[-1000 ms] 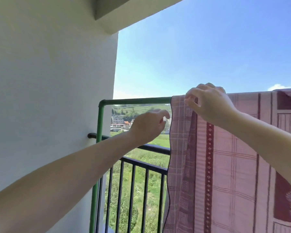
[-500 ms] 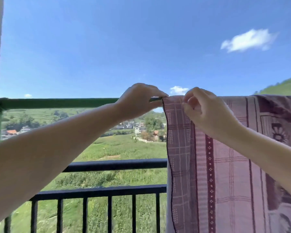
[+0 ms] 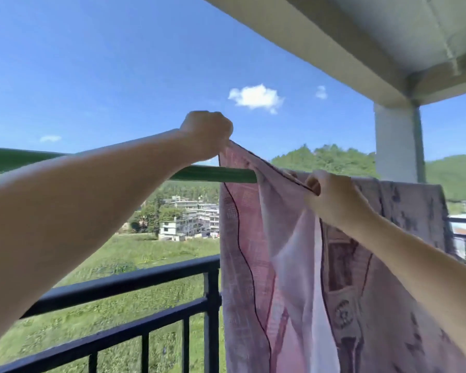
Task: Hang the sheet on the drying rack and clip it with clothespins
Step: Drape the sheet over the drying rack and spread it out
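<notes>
Left hand (image 3: pixel 206 134) fingers clenched the sheet (image 3: pixel 288 265) corner above the green rail (image 3: pixel 213 174); right hand (image 3: pixel 327 193) fingers pinched its edge.

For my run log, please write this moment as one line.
left hand: grips corner of pink patterned sheet, lifted | right hand: pinches sheet edge | green rack bar: sheet draped | clothespins: none visible

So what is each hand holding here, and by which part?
Both hold the sheet by its top hem: the left hand grips the corner raised above the green rail, the right hand pinches the edge further along.
</notes>
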`<action>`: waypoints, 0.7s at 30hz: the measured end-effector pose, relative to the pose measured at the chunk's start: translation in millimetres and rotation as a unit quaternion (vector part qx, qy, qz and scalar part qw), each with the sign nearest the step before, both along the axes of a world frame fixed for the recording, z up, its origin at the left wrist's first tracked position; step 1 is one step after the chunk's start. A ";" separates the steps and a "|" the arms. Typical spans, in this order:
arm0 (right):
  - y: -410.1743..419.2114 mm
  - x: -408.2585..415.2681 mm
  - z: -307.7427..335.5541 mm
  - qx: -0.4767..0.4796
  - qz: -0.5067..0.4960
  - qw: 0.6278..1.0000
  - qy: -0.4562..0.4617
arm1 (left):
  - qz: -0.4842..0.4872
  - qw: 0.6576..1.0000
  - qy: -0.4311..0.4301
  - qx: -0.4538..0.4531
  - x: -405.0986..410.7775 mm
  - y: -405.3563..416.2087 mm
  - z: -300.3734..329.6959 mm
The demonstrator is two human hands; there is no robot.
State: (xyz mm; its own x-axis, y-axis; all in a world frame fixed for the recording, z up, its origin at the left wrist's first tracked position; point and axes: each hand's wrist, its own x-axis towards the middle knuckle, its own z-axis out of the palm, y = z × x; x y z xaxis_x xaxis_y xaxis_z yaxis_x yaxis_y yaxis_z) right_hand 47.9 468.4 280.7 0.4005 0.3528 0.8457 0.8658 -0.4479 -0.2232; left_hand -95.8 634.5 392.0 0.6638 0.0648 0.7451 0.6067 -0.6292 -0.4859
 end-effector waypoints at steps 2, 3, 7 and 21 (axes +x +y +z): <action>-8.7 -5.8 31.3 0.022 -0.021 0.998 -0.048 | 0.032 0.999 -0.034 -0.012 -14.0 7.2 13.4; -8.1 -12.7 48.7 0.035 -0.026 0.996 -0.076 | 0.039 0.998 -0.052 -0.026 -22.8 10.1 21.3; 17.0 -59.0 110.7 0.072 -0.051 0.977 -0.193 | 0.049 0.985 -0.114 -0.117 -71.3 24.0 53.8; 113.4 -269.5 77.0 -0.095 0.360 0.917 -0.141 | 0.102 0.826 0.141 -0.537 -279.8 91.4 14.8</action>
